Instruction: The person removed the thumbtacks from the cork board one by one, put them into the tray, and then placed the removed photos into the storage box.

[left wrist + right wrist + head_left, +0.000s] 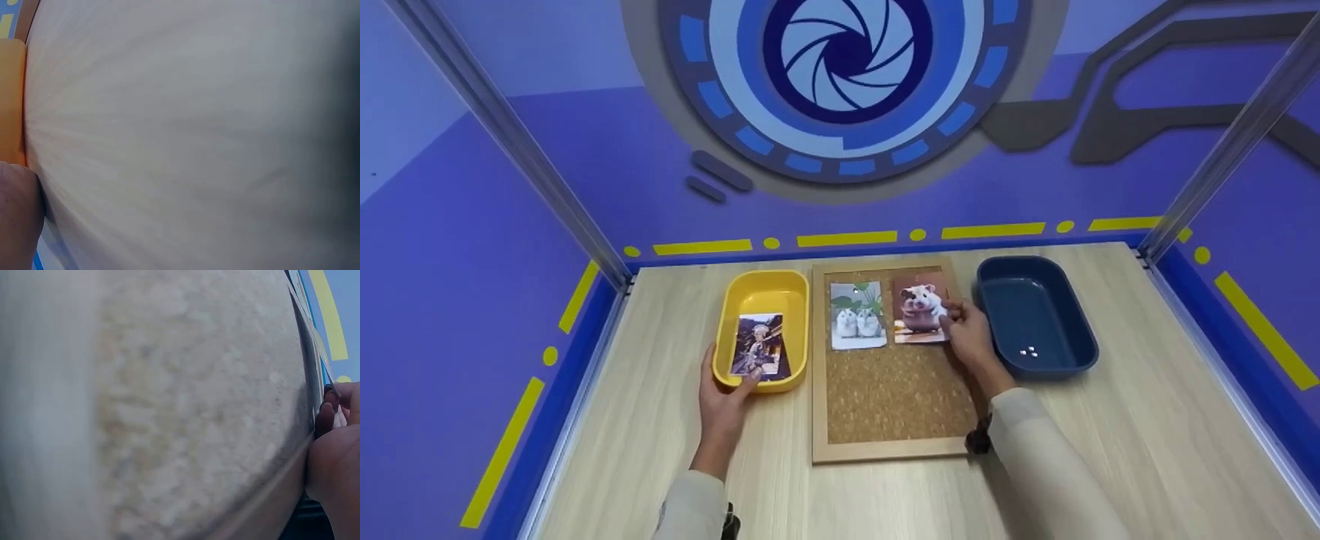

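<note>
My left hand (721, 405) grips the near left corner of a yellow tray (804, 315), fingers along its outer side and thumb over the rim. In the tray lies a photo of a figure in patterned clothes (759, 341), close to the thumb tip. With thumb and fingers, my right hand (971, 337) pinches the right edge of a hamster photo (919, 311) on the corkboard (896, 394). In the right wrist view, fingertips (329, 402) meet the photo's edge. Left of it on the cork is a photo of two hamsters (857, 322), with a small pin near its top.
A dark blue tray (1080, 330) with several small white pins (1029, 351) stands right of the board, close beside my right hand. Walls with yellow stripes enclose the wooden table (1140, 450) at the back and sides.
</note>
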Demonstrator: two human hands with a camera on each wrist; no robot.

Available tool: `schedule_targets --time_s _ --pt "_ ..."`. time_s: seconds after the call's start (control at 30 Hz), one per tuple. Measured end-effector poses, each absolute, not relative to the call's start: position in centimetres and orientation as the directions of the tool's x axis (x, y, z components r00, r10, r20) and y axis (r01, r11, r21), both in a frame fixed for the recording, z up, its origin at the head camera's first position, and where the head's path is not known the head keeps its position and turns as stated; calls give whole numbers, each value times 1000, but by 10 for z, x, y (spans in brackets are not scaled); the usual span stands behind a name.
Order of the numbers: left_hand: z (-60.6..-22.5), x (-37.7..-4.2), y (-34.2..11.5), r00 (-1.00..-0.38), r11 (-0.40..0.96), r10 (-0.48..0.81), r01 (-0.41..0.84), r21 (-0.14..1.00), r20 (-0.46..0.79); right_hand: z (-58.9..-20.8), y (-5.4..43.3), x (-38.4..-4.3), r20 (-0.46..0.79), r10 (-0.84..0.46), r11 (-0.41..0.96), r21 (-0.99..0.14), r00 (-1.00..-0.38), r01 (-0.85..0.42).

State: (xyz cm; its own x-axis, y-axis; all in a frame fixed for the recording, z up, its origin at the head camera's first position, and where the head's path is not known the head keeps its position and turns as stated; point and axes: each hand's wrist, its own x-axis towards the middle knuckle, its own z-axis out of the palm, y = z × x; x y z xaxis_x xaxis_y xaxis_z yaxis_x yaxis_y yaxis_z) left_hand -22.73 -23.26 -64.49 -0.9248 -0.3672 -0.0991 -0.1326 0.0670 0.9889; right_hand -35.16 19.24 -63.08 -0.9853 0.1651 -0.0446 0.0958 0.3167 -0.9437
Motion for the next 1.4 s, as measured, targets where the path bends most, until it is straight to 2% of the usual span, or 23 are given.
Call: schedule_targets --time_s 0.17,0.43,0.7,1.13,1.4 --pt "-645 -227 -234 -917 84 -384 -148 985 -105 -629 190 -354 -93 169 287 -948 -981 139" --pt "-645 -226 -238 -914 78 -389 -163 984 -120 -620 174 -352 -91 166 207 -970 -982 125" --pt "-643 -226 -238 -927 43 -361 -124 991 -100 -608 160 -346 -45 169 137 -988 -985 69" --pt "-643 -227 -231 -924 61 -370 -132 989 -100 -600 125 -336 5 153 21 -1000 -988 -1" --pt "-644 -227 -232 -928 34 -362 -107 994 -87 -596 100 -333 49 118 39 -998 -992 -44"
